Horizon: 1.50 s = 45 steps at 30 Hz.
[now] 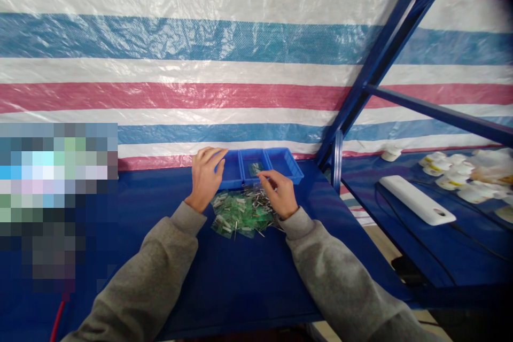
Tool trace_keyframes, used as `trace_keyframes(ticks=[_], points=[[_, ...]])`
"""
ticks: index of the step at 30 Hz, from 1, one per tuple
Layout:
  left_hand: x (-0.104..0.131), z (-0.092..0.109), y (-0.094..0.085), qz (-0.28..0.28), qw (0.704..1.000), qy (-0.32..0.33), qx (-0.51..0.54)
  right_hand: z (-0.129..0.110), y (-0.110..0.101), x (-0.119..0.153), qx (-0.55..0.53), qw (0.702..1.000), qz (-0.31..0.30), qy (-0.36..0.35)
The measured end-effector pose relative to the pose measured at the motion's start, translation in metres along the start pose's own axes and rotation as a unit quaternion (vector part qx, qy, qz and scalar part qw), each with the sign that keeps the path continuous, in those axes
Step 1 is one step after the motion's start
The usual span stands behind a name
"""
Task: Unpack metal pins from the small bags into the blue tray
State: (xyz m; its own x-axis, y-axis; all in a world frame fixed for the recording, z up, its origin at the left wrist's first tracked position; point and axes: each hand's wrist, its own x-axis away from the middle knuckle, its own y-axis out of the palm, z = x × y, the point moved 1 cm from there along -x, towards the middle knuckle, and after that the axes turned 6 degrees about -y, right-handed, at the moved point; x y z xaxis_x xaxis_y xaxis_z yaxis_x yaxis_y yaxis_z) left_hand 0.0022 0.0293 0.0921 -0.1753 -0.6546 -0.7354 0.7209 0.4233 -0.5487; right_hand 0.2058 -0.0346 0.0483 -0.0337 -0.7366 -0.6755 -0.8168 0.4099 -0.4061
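Observation:
My left hand [206, 176] is beside the left blue tray [232, 181], its fingers stretched out and slightly apart, with nothing seen in them. My right hand [280, 195] is closed in a pinch at the front edge of the middle blue tray [252, 152]. Whatever lies between its fingertips is too small to make out. A few small clear packets [255, 168] lie in that middle tray. Below both hands is a pile of small greenish clear packets [240, 214], mixed with thin metal pieces [260, 197] that look like screws or pins.
A third blue tray [285, 163] adjoins on the right. Blue frame bars [372, 69] rise at the right. On the side table lie a white power-strip-like box [417, 200], cables and several white round fittings [452, 176]. A blurred-out area covers the left.

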Motion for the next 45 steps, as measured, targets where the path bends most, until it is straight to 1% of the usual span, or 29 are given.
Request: trace_keyframes(ticks=[1,2,5,9,11,13,15,20,24,27,29,32,35,37,39,42,45], points=[[-0.001,-0.002,0.003,-0.037,0.999,-0.009,-0.017,0.0,0.0,0.0,0.001,1.0,-0.001,-0.001],[-0.002,-0.003,0.005,-0.062,0.998,-0.019,-0.025,0.0,0.0,0.0,0.003,1.0,-0.001,-0.002],[-0.003,-0.006,0.009,-0.123,0.992,-0.03,-0.012,0.001,0.0,0.0,0.006,1.0,-0.005,-0.006],[0.0,-0.005,0.012,-0.227,0.974,0.003,-0.023,0.005,0.002,0.0,0.023,0.999,-0.026,-0.014],[0.003,-0.003,0.016,-0.286,0.957,0.021,-0.055,0.007,0.003,0.0,0.034,0.999,-0.034,-0.016],[0.008,-0.003,0.021,-0.329,0.939,0.031,-0.097,0.008,0.004,0.0,0.04,0.998,-0.037,-0.015],[0.014,-0.002,0.026,-0.352,0.926,0.038,-0.135,0.008,0.004,0.0,0.042,0.998,-0.037,-0.014],[0.028,0.0,0.036,-0.373,0.906,0.058,-0.191,0.009,0.004,0.001,0.041,0.998,-0.038,-0.015],[0.032,0.003,0.038,-0.38,0.898,0.062,-0.215,0.01,0.005,0.001,0.042,0.998,-0.036,-0.013],[0.027,0.009,0.032,-0.367,0.903,0.062,-0.215,0.01,0.005,0.001,0.04,0.999,-0.034,-0.011],[0.022,0.016,0.025,-0.344,0.915,0.063,-0.2,0.009,0.004,0.002,0.039,0.999,-0.034,-0.011],[0.015,0.027,0.014,-0.282,0.944,0.067,-0.157,0.007,0.004,0.001,0.033,0.998,-0.045,-0.018],[0.013,0.034,0.007,-0.24,0.964,0.067,-0.092,0.005,0.004,0.001,0.021,0.998,-0.058,-0.026],[0.013,0.035,0.007,-0.222,0.973,0.059,-0.037,0.003,0.004,0.001,0.015,0.998,-0.058,-0.027],[0.014,0.034,0.009,-0.206,0.978,0.038,0.018,0.002,0.003,0.001,0.012,0.998,-0.05,-0.028],[0.016,0.032,0.015,-0.191,0.976,-0.01,0.108,0.002,0.003,0.0,0.011,0.999,-0.039,-0.032],[0.019,0.034,0.019,-0.182,0.96,-0.061,0.205,0.002,0.002,0.0,0.014,0.999,-0.033,-0.035]])
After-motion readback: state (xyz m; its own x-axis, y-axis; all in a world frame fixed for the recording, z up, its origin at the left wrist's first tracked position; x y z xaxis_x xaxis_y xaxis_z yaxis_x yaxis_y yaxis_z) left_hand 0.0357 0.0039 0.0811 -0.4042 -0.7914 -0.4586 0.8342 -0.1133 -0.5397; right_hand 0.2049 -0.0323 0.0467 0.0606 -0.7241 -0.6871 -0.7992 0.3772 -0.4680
